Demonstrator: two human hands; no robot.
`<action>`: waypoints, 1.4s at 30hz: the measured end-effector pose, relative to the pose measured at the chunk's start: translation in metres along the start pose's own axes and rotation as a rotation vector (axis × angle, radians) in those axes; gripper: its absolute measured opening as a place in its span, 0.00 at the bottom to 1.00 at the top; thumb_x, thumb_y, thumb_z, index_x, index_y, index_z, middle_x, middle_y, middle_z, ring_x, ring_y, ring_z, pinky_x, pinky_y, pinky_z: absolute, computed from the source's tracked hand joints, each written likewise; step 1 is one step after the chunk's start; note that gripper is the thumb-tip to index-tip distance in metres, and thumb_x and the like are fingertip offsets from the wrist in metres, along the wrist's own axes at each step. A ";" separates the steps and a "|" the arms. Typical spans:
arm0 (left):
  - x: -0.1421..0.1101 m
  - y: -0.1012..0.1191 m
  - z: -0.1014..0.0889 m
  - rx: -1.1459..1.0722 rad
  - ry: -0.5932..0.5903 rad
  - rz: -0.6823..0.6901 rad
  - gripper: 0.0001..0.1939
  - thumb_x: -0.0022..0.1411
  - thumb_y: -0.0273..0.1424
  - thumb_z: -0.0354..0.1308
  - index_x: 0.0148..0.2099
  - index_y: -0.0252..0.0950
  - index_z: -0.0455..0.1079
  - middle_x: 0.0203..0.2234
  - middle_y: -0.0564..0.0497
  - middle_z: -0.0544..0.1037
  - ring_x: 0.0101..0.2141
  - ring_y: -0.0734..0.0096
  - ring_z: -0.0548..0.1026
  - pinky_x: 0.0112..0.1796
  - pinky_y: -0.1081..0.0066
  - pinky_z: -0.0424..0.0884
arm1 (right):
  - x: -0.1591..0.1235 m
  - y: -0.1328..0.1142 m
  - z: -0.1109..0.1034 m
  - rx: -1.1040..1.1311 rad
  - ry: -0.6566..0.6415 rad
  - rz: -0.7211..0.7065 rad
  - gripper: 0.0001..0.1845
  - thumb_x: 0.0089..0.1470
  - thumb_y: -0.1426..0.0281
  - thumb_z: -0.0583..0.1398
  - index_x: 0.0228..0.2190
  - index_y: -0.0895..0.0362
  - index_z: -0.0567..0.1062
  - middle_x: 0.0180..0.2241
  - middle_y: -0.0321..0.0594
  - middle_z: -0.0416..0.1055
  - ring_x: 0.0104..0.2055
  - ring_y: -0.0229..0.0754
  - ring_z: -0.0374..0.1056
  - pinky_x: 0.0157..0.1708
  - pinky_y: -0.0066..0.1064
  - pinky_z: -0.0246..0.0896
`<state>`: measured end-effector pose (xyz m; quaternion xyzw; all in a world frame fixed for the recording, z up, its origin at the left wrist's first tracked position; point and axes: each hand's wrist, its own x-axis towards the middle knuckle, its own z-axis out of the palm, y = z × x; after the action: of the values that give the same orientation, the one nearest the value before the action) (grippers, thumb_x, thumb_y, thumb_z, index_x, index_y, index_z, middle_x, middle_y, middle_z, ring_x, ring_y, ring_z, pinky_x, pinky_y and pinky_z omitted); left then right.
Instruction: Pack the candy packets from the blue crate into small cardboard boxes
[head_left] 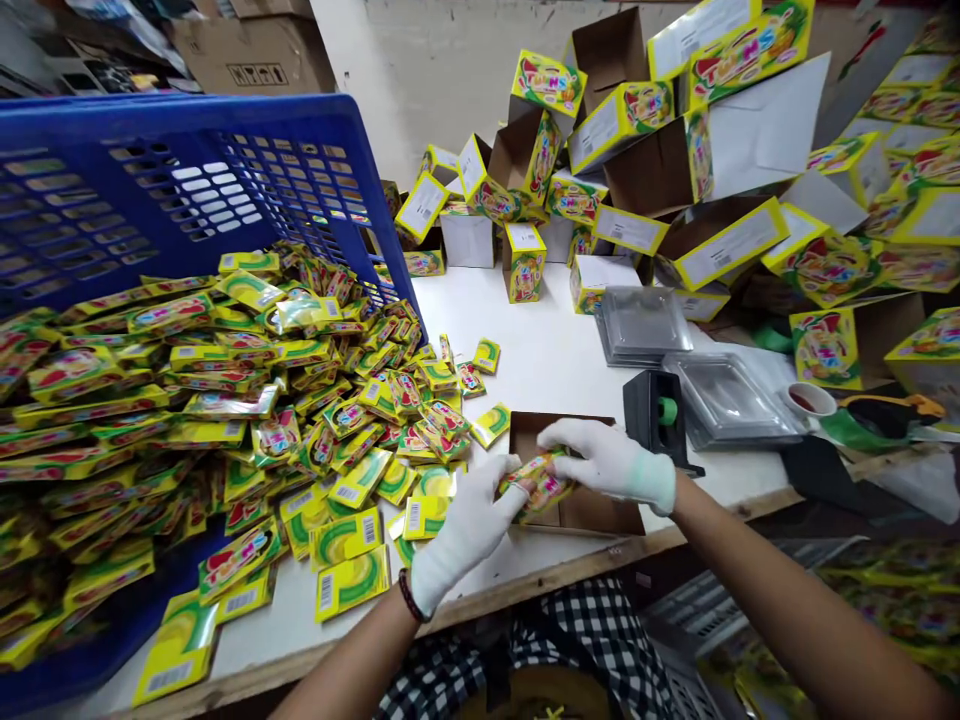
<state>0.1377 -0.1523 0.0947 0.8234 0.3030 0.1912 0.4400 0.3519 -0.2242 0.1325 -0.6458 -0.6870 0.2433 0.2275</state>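
Observation:
Both of my hands wear white gloves and meet over an open brown cardboard box [600, 512] at the table's front edge. Between them is a small yellow-green packet [541, 488] with colourful print. My left hand [474, 520] grips its left end, and my right hand [592, 455] closes on its right end. Whether it is one packet or a few pressed together, I cannot tell. The inside of the box looks brown and bare where it shows; the hands hide part of it. Loose packets [349, 540] of the same kind lie left of my left hand.
A tilted blue plastic crate [375, 190] spills a large heap of packets [187, 370] onto the white table [450, 300]. Printed display boxes [525, 262] are piled at the back. Clear plastic trays [731, 395], a black tape dispenser [651, 415] and a cup [811, 399] stand to the right.

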 end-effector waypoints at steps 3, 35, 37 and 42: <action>-0.005 -0.025 -0.010 0.115 0.259 0.011 0.10 0.66 0.37 0.52 0.43 0.38 0.70 0.37 0.49 0.77 0.38 0.65 0.74 0.43 0.66 0.70 | -0.014 0.024 0.011 -0.010 -0.056 0.246 0.15 0.54 0.71 0.59 0.43 0.58 0.78 0.43 0.44 0.77 0.43 0.45 0.72 0.46 0.36 0.64; 0.018 -0.035 -0.015 0.339 0.247 0.456 0.50 0.54 0.34 0.65 0.71 0.36 0.41 0.64 0.34 0.58 0.65 0.48 0.57 0.62 0.49 0.60 | 0.033 0.014 0.051 0.748 0.045 0.175 0.22 0.51 0.58 0.64 0.44 0.59 0.74 0.40 0.42 0.76 0.40 0.42 0.72 0.40 0.32 0.68; 0.013 -0.042 -0.015 0.334 0.332 0.349 0.43 0.57 0.37 0.64 0.69 0.34 0.49 0.62 0.34 0.61 0.64 0.49 0.59 0.62 0.50 0.60 | 0.029 0.020 0.038 0.719 0.031 0.217 0.21 0.51 0.59 0.64 0.43 0.60 0.74 0.36 0.40 0.76 0.36 0.39 0.71 0.35 0.29 0.67; -0.001 -0.065 -0.029 0.074 0.422 -0.100 0.19 0.64 0.41 0.55 0.52 0.35 0.67 0.48 0.41 0.75 0.51 0.56 0.74 0.53 0.54 0.70 | 0.012 0.028 0.029 0.754 -0.011 0.451 0.16 0.56 0.63 0.58 0.44 0.59 0.69 0.22 0.29 0.67 0.18 0.31 0.59 0.17 0.23 0.57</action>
<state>0.0989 -0.1070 0.0555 0.7646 0.4356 0.3258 0.3456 0.3545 -0.2116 0.0926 -0.6503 -0.3930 0.5240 0.3848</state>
